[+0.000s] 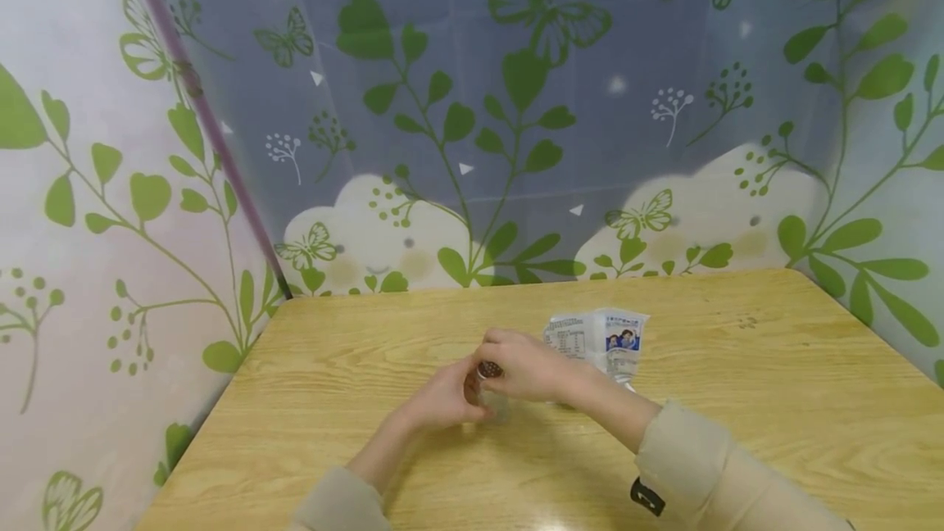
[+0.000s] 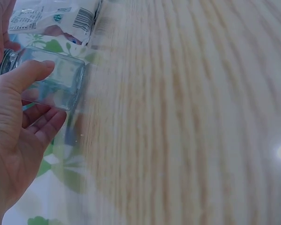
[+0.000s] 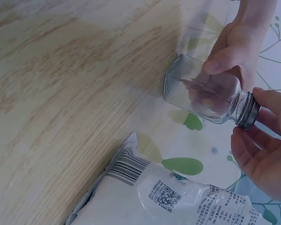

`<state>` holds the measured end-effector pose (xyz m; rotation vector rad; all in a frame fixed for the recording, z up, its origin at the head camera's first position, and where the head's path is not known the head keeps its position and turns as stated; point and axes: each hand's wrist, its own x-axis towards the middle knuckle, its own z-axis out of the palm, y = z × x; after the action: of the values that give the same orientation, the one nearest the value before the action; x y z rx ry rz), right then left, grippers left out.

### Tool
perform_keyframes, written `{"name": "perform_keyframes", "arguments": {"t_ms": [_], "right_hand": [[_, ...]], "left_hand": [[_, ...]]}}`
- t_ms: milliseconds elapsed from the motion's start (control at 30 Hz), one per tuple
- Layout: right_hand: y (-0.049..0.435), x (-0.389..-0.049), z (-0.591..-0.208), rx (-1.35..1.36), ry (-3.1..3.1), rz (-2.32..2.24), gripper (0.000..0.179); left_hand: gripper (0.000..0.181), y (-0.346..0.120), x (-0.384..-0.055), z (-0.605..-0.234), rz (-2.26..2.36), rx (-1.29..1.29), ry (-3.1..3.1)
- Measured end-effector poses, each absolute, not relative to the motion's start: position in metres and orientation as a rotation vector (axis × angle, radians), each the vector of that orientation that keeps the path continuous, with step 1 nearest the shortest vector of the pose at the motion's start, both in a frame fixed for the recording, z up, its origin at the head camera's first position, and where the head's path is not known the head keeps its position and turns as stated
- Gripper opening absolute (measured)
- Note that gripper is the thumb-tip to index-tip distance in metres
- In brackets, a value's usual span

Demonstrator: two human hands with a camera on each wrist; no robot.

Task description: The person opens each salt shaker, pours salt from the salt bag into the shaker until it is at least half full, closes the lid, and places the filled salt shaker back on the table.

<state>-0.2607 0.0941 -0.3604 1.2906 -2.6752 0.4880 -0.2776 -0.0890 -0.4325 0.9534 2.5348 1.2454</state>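
The yellow wood-grain tabletop (image 1: 295,433) bears a white printed plastic packet (image 1: 583,338). Left hand (image 1: 446,396): thumb and fingers round a clear, square-sided glass bottle (image 3: 196,89), which stands near the packet. Right hand (image 1: 527,367): fingertips pinch its dark round cap (image 3: 248,112). Recommended: hold the bottle firm and vertical; any turn of the cap should stay level.

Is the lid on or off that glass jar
On: the lid covers the jar's neck, gripped by the right hand. I cannot tell whether it's screwed tight.

Glass jar (image 3: 196,91) mostly hidden in head view, packet (image 3: 154,197) cropped in wrist views
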Motion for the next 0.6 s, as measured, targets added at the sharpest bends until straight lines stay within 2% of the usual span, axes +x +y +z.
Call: {"name": "perform_keyframes", "arguments": {"t_ms": [233,600], "right_hand": [[0.0940,-0.2596,-0.3633,1.250,-2.683,0.539,0.025],[0.0965,-0.2597,-0.3585,1.341,-2.688,0.570,0.028]], "left_hand": [[0.061,-0.0893,-0.2773,-0.4338,1.264,0.924,2.509],[0.060,-0.0896,-0.2793,-0.4310,1.214,0.914,2.514]]}}
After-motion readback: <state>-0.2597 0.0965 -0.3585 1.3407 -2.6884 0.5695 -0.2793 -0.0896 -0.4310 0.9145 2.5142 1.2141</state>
